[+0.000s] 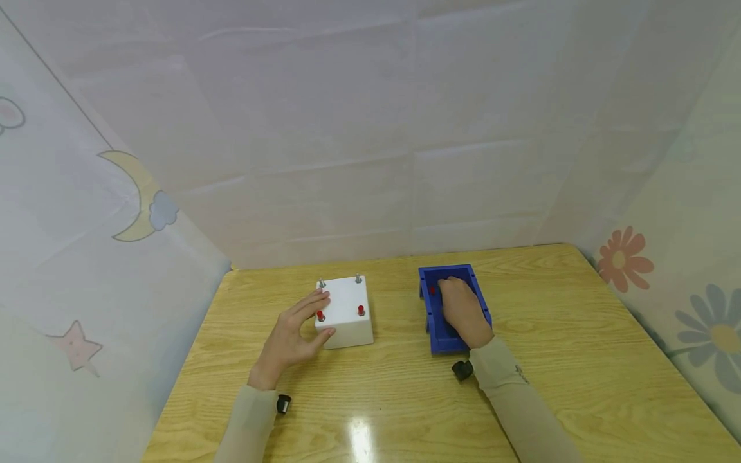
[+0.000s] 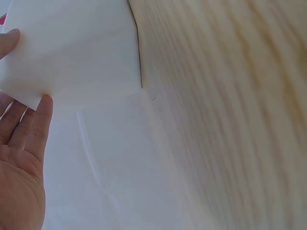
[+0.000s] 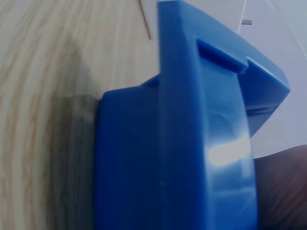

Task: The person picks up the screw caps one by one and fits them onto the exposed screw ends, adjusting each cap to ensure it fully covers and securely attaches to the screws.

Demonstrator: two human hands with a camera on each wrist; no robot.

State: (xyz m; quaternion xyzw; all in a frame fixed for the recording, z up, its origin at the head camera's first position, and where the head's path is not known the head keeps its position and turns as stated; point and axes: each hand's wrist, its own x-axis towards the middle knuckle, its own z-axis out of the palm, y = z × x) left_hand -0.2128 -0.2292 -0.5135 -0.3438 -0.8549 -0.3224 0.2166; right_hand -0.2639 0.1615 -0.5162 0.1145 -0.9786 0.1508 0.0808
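A white, smooth-sided square box sits on the yellow wood-grain bench, left of centre, its top face upward. A short metal post rises near each corner of that face: the two far posts, rear left and rear right, are bare, while the two near ones wear small red caps, front left and front right.

The left hand grasps the box at its left side, with fingers reaching over the top's left edge and the thumb against the front face; the left wrist view also shows thumb and fingers touching the white surface.

To the right, apart from the box, stands an open rectangular blue plastic bin. The right hand reaches down into it, fingers bent; their tips are hidden, so whether they grasp anything cannot be told. A small red piece lies inside the bin, just left of that hand. In the right wrist view the bin's blue wall covers most of the hand.

Both arms wear pale beige sleeves, with a small black device at each wrist. Pale sheets printed with a moon, a star and flowers surround the bench.
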